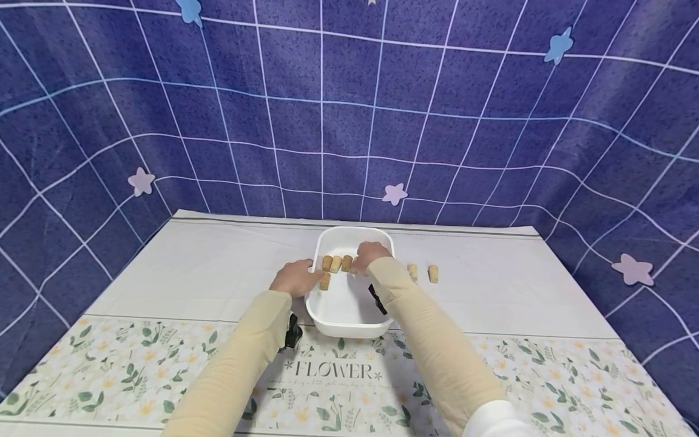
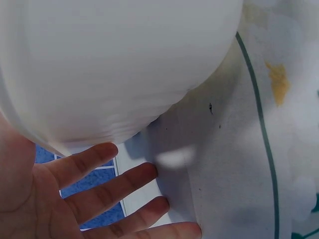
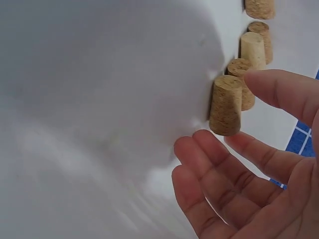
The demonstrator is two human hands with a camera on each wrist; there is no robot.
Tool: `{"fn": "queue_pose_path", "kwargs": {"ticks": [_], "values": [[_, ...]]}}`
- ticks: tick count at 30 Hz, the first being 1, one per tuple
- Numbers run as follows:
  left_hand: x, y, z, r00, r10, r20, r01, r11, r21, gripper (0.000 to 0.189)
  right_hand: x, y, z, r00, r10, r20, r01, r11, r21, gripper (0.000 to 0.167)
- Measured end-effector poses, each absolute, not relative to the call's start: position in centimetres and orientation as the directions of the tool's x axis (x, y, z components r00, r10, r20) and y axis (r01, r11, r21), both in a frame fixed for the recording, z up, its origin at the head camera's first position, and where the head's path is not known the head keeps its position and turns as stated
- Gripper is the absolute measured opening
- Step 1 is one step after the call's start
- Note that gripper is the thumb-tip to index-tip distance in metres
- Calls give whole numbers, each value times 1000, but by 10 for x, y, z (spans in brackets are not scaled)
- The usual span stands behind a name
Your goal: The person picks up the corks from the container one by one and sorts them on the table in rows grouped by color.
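Note:
Inside a white plastic bin (image 1: 349, 312), several corks (image 3: 253, 49) form a short row, with another cork (image 1: 324, 281) in front of its left end. My right hand (image 1: 369, 257) is over the row's right end. In the right wrist view, its thumb and fingers are spread apart around the nearest cork (image 3: 226, 107), with a gap at the thumb. That cork is hidden by the hand in the head view. My left hand (image 1: 297, 278) holds the bin's left rim, thumb over the inside, while its fingers (image 2: 119, 189) extend along the outside wall.
Two more corks, a pale one (image 1: 412, 271) and a browner one (image 1: 433, 274), are on the white table (image 1: 486, 285) right of the bin. A flower-printed strip (image 1: 169, 376) runs along the table's front. A blue curtain (image 1: 349, 127) surrounds the back and sides.

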State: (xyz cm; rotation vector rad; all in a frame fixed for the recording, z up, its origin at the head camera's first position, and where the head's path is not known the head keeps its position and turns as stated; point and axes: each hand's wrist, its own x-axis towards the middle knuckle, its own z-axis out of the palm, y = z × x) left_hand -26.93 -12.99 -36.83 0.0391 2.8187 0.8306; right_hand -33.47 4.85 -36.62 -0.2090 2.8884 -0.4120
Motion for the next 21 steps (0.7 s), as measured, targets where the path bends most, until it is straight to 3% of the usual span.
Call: {"fn": "queue_pose_path", "kwargs": {"ticks": [21], "values": [[-271, -131, -370, -981, 79, -175, -29, 839, 543, 51, -336, 40, -380, -984, -124, -125, -95, 971, -219, 28]]}}
